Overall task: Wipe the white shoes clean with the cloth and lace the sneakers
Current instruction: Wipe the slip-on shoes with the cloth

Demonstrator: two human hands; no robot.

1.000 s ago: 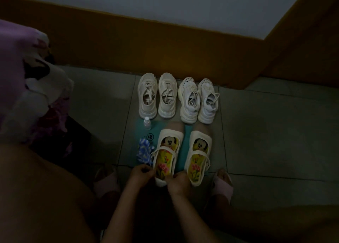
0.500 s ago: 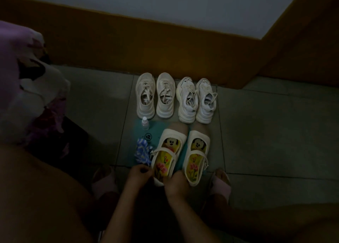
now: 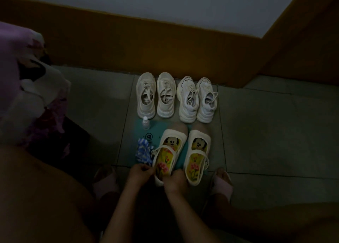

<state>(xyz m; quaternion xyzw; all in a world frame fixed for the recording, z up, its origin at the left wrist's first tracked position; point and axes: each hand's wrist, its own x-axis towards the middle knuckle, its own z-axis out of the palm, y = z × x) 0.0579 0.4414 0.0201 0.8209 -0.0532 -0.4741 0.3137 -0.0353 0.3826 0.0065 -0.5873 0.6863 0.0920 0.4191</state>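
Left hand [image 3: 141, 173]: fingers curled, pinching the heel rim of the strap shoe [image 3: 167, 151] on its left side
Right hand [image 3: 175, 180]: wrapped over the back of that same heel, gripping it — fingertips are lost in the dark
Strap shoe: white, cartoon-mouse and flower insole, heel in both hands, toe pointing away from them
Second strap shoe [image 3: 198, 154]: just right of the right hand, same insole, neither hand on it
Cloth [image 3: 143, 152]: blue-and-white, crumpled, just beyond the left hand and right beside the held shoe — can't tell if they touch
Spray bottle [image 3: 145, 122]: small, upright, further out past the cloth
Mat [image 3: 156, 128]: teal, under the bottle and the strap shoes
Left sneaker pair [image 3: 146, 81]: white, well beyond the hands by the wall, laces loose in the openings
Right sneaker pair [image 3: 205, 85]: white, beside the other pair, laces loose too
Pink slippers [image 3: 105, 183]: on the feet, one either side of the hands
Floor [image 3: 266, 132]: grey tiles
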